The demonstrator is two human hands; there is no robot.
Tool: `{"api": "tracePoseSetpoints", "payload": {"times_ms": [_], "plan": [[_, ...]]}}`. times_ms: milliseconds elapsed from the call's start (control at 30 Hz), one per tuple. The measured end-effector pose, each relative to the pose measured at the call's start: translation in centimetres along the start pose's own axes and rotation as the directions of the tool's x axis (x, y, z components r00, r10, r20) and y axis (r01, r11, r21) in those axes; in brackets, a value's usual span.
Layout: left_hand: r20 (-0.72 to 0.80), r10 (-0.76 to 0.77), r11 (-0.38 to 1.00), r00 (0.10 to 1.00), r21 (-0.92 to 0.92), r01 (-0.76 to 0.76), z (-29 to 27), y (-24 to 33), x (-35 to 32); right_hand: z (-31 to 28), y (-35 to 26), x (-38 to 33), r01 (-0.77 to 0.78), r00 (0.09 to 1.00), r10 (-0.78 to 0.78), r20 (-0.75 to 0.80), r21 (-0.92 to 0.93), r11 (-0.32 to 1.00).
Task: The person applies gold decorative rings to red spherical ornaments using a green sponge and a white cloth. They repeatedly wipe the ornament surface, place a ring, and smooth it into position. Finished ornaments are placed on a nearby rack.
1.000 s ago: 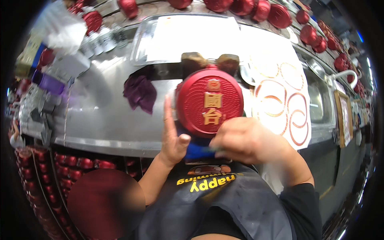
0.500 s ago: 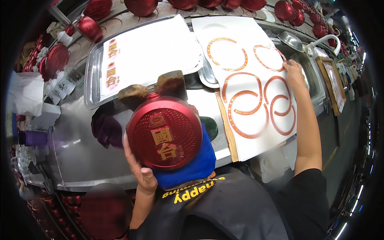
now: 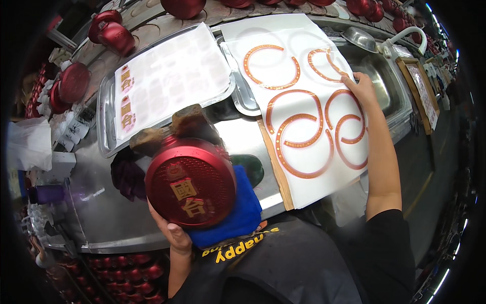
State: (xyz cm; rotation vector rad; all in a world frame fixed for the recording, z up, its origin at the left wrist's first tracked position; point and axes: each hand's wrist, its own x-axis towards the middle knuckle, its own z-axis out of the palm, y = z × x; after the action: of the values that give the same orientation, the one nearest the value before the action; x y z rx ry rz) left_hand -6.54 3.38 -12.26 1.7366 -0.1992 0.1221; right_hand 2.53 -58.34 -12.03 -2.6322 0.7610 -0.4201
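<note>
My left hand (image 3: 174, 234) is wrapped round the lower left side of a round red bottle (image 3: 215, 175), whose flat face is dotted and carries gold characters. The bottle's neck end points away from me, between two brown, worn blocks (image 3: 195, 124). A blue cloth (image 3: 238, 202) lies under its near right side. At the right, my right hand (image 3: 360, 90) pinches the edge of an orange ring-shaped decal (image 3: 318, 63), which looks bent out of its round shape. That decal is at the top right of a white sheet (image 3: 263, 35) bearing several similar ring decals (image 3: 304, 175).
A metal tray (image 3: 105, 101) at the left holds a white sheet with gold character decals. Behind the right arm are a sink (image 3: 387, 83), a white faucet (image 3: 422, 43) and a metal bowl (image 3: 359, 39). A purple cloth (image 3: 126, 177) lies left of the bottle; more red bottles (image 3: 116, 38) stand behind.
My right hand has drawn the top right decal's edge inward, so its curve is now bent. The bottle has tilted slightly in my left hand. The whole view has shifted a little.
</note>
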Motion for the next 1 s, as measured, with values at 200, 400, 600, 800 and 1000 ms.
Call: {"api": "tracePoseSetpoints", "payload": {"times_ms": [200, 400, 600, 800, 1000], "plan": [[-0.007, 0.021, 0.998, 1.000, 0.053, -0.020, -0.2, -0.1, -0.2, 1.6, 2.2, 2.1, -0.059, 0.982, 0.065, -0.175, 0.038, 0.998], [-0.040, 0.024, 0.998, 0.999, 0.052, -0.022, 0.0, 0.0, -0.3, 0.1, 10.4, 6.3, -0.403, 0.901, 0.430, 0.048, 0.458, 0.793], [-0.031, 0.007, 1.000, 0.999, 0.022, -0.006, -0.2, 0.0, -0.3, 2.5, 19.1, 6.4, -0.174, 0.960, 0.278, 0.037, -0.700, 0.692], [-0.030, 0.006, 0.999, 1.000, 0.038, -0.005, -0.3, 0.2, -0.3, -1.6, 13.7, 7.1, -0.153, 0.958, 0.236, 0.165, -0.402, 0.903], [-0.033, 0.070, 0.997, 0.997, 0.046, -0.068, 0.2, 0.4, 0.4, -8.9, -1.1, 3.9, 0.090, 0.911, -0.312, 0.269, 0.609, 0.788]]}}
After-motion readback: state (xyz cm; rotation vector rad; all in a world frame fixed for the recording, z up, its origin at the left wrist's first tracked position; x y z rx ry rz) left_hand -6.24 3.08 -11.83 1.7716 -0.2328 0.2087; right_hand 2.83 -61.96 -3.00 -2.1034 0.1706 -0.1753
